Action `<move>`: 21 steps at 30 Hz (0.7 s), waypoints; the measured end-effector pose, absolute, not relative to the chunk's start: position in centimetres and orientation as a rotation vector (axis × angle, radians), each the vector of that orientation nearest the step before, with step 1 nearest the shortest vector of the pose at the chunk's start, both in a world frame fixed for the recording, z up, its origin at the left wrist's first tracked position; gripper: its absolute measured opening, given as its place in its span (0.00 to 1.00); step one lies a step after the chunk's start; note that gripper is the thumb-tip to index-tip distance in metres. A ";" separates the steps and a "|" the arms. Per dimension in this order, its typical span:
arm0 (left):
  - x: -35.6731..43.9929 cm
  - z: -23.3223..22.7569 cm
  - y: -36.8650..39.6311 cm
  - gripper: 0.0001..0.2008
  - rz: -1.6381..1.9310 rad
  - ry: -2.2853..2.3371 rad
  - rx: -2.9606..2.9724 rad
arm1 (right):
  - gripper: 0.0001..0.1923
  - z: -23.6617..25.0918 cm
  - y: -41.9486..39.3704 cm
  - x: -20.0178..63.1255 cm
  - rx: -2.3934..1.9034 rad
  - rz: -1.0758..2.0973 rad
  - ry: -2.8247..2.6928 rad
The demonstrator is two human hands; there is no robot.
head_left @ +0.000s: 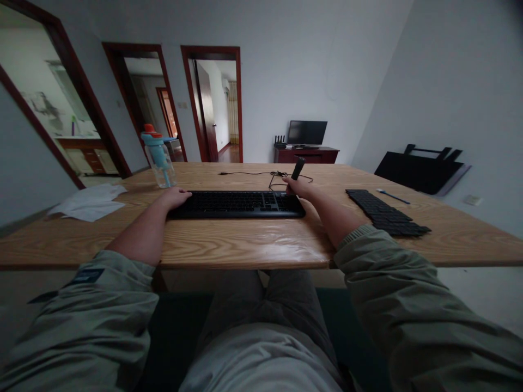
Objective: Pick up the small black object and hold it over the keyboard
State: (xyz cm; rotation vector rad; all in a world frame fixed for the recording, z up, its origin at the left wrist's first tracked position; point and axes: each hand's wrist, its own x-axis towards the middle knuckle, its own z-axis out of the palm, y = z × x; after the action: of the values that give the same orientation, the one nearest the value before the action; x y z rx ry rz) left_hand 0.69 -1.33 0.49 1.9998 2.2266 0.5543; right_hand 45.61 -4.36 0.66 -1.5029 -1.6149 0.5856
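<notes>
A black keyboard (237,206) lies flat on the wooden table in front of me, its cable behind it. My left hand (176,198) rests on its left end, fingers closed over the edge. At the keyboard's far right corner, my right hand (297,188) is wrapped round a black stick-like handle (299,167) that points up and away. The tool's lower end is hidden by the hand, so its kind cannot be told. To the right of my right forearm lie black keycaps (382,213), laid close together in rows.
Beyond the keyboard, a black cable (280,173) lies loosely coiled. A thin blue-handled tool (394,196) is right of the keycaps. White tissues (92,201) and a clear bottle (159,163) with a blue-and-red lid stand at left. The wooden table's (229,250) front edge is near my lap.
</notes>
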 end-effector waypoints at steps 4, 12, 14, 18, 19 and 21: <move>0.8 0.5 -1.5 0.15 0.558 2.221 1.995 | 0.13 0.1 -4.5 44.9 -1.587 0.484 -1.571; 0.9 0.7 -1.7 0.16 0.537 2.232 1.974 | 0.19 -0.4 -4.4 44.0 -1.194 0.506 -1.230; 0.8 0.6 -1.5 0.17 0.538 2.228 1.975 | 0.19 -0.2 -4.2 43.5 -1.114 0.579 -1.096; 0.6 0.4 -1.1 0.17 0.532 2.232 1.969 | 0.16 0.0 -3.8 42.5 -1.128 0.650 -0.977; 0.5 0.4 -1.0 0.17 0.535 2.232 1.967 | 0.15 0.0 -3.7 42.3 -1.132 0.670 -0.958; 0.5 0.4 -1.0 0.16 0.538 2.227 1.970 | 0.14 0.1 -3.6 42.0 -1.142 0.703 -0.920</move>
State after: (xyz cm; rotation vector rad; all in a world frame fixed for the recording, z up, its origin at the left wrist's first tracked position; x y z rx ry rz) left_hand 0.54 -1.01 0.38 1.9699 2.2271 0.5379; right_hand 41.96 -3.57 0.06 -1.1423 -0.9200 0.7026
